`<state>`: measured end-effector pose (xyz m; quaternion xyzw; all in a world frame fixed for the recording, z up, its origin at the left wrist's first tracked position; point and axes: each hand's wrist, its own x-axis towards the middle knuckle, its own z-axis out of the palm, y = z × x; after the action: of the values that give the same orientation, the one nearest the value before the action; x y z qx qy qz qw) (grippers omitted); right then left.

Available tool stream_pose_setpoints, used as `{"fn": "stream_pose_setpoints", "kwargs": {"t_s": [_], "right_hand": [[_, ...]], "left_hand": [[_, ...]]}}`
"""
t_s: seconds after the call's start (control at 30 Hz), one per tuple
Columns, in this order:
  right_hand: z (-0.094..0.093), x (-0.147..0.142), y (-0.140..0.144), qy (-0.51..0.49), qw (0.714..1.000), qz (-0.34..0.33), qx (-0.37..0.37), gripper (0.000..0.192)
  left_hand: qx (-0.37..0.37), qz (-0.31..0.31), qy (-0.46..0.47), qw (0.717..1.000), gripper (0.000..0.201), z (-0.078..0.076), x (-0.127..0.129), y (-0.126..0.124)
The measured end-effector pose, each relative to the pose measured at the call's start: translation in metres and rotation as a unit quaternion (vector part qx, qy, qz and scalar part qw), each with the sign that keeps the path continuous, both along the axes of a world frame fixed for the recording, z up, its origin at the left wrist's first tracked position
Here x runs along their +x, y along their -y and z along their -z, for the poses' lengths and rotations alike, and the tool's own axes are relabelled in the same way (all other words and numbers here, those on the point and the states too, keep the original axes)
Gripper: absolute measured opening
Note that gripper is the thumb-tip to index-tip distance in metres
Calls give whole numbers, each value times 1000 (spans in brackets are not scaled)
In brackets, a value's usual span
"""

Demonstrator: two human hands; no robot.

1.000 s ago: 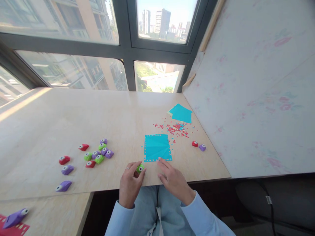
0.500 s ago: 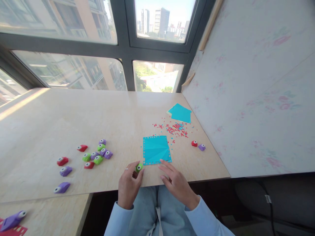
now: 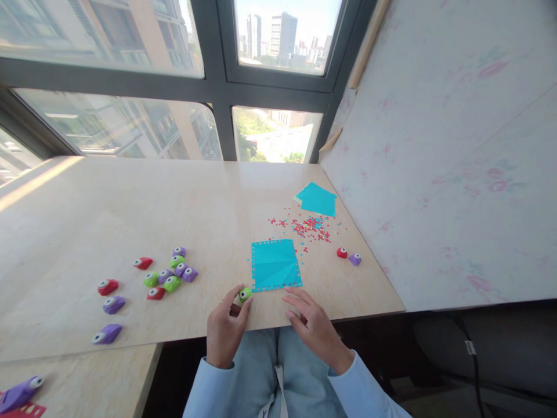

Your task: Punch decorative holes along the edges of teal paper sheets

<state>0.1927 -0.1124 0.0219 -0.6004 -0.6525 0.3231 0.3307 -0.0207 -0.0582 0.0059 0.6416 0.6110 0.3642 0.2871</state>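
Between the thumb and fingers of my left hand [image 3: 227, 325] is a small green paper punch [image 3: 244, 295] with a white round top and a dark mark. It sits at the lower left corner of a blue square of paper [image 3: 275, 264], which has small holes along its left, top, bottom and right edges and faint creases. Whether the punch grips the paper's corner I cannot tell. My right hand [image 3: 314, 328] is open, fingers spread, its fingertips at the paper's lower right edge.
Red and blue paper bits [image 3: 311, 227] lie scattered beyond the sheet, with more blue paper [image 3: 319, 200] behind them. A red punch [image 3: 342, 252] and a purple punch [image 3: 355, 259] stand right. Several coloured punches [image 3: 165, 276] are grouped left. The wall [image 3: 435, 174] borders the table's right side.
The green punch has tilted slightly in my left hand. My right fingertips have slid back a little toward the paper's bottom edge. The paper lies as before; the view has shifted slightly.
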Motion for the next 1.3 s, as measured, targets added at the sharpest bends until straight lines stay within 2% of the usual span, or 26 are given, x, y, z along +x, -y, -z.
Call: {"fn": "stream_pose_setpoints", "kwargs": {"t_s": [0.27,0.5,0.67,0.77,0.9,1.13,1.3], "right_hand": [[-1,-1,2,-1,1000,8,-6,33],[7,-1,4,-5,1000,5,12,33],[7,-1,6,-13,1000,10,17,32],[6,0,6,-20,1000,12,16,32],[6,0,4,-28,999,14,18,32],[1,-3,4,-32,999,25,6,31],[-3,-7,4,-35,999,29,-25,34]], "left_hand": [[35,-8,4,999,37,-1,1,2],[43,-27,109,993,40,8,-1,3],[54,-23,152,987,37,7,1,7],[68,-64,201,975,36,5,4,14],[81,-116,211,967,35,6,4,21],[58,-104,204,972,36,8,1,15],[30,-39,148,988,34,-2,6,1]]}}
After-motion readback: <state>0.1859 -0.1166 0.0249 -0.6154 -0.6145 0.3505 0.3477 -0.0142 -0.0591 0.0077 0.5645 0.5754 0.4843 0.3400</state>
